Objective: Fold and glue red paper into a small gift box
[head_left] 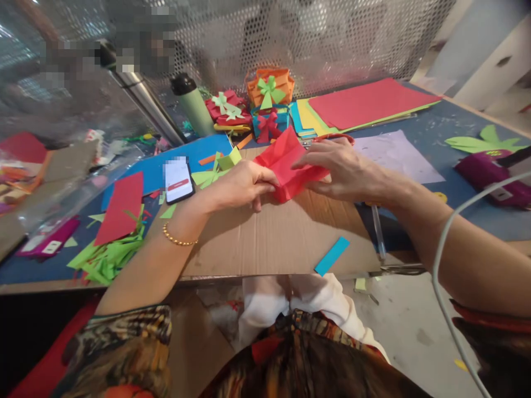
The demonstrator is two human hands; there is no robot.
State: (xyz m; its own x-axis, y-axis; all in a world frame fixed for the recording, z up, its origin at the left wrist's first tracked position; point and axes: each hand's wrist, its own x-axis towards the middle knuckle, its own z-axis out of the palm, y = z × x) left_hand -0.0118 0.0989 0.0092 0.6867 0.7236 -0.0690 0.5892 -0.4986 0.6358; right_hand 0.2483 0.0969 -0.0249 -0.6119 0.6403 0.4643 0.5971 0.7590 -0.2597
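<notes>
A folded piece of red paper is held between my two hands, just above the cardboard sheet. My left hand pinches its near left edge between thumb and fingers. From the other side, my right hand grips the right part of the paper, with some fingertips hidden behind or inside the fold. A blue paper strip lies on the cardboard near the front edge. Light green paper pieces are just beyond my left hand. Red-handled scissors lie partly hidden behind my right hand.
A phone and a heap of green paper strips lie at left. At the back stand a green bottle and an orange paper box with a green bow. Stacked coloured sheets lie back right. A white cable crosses at right.
</notes>
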